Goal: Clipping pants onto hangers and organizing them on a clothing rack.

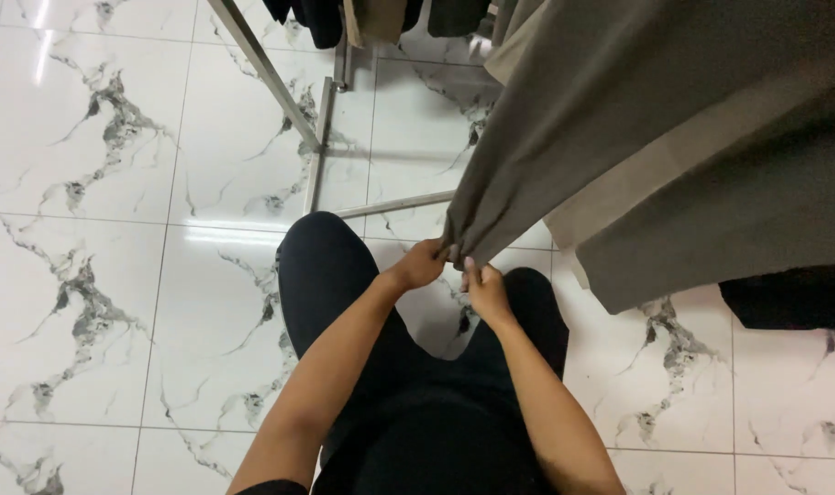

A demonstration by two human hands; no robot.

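Note:
A grey-green garment (619,119) hangs down from the upper right, its lower hem reaching the middle of the view. My left hand (419,266) pinches the hem corner from the left. My right hand (484,289) grips the same hem just beside it, fingers curled on the cloth. Both forearms reach up from the bottom of the view, over my legs in black trousers (330,266).
A metal clothes rack (293,96) with a slanted bar and floor rails stands at the top centre on white marble floor tiles (96,275). A beige garment (619,206) hangs behind the grey one, dark garments (789,298) at the right and along the top.

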